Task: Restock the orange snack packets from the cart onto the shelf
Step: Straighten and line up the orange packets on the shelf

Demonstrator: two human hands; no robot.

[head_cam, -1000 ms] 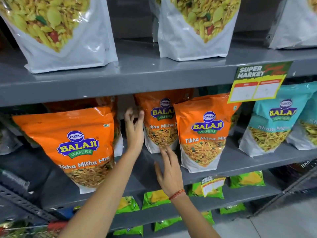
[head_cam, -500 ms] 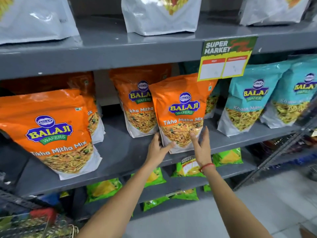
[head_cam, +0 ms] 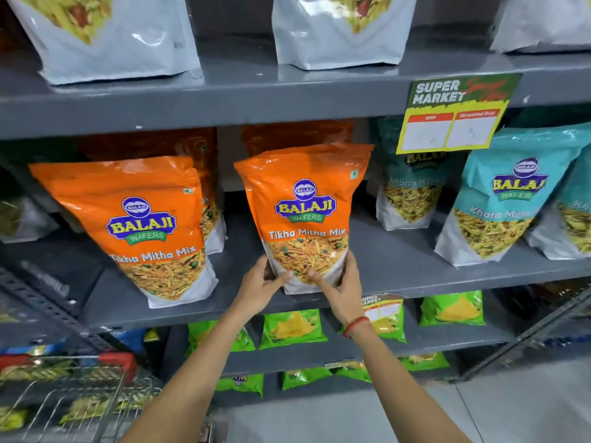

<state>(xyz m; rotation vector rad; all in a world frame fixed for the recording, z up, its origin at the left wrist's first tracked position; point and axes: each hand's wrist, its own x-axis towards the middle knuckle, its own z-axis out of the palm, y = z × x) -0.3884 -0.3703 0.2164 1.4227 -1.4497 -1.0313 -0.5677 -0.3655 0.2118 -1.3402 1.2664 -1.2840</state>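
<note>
I see both hands, left hand (head_cam: 263, 282) and right hand (head_cam: 339, 284), gripping one orange packet (head_cam: 303, 215) upright on shelf (head_cam: 399, 260); four orange packets visible, three teal.

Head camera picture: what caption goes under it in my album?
Both hands hold an orange Tikha Mitha Mix packet upright on the grey shelf.

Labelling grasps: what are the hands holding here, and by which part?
Both hands, left hand and right hand, grip one orange snack packet at its bottom corners, thumbs on the front, as it stands on the shelf.
</note>
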